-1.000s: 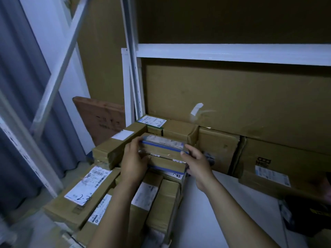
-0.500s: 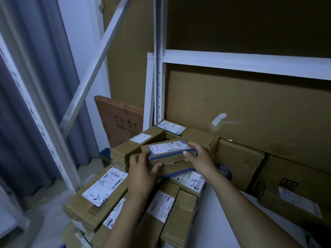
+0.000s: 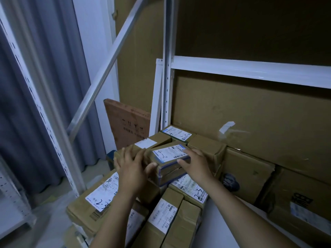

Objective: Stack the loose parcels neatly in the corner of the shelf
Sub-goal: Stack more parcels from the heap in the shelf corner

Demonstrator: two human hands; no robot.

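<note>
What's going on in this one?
A person is sorting a pile of cardboard parcels in the corner of a white shelf. Both hands are on a small blue-taped parcel marked 4-3, which sits on top of the pile. The left hand lies over its left end and the right hand over its right end, both fairly flat. It looks set down and is probably being squared up.
</note>
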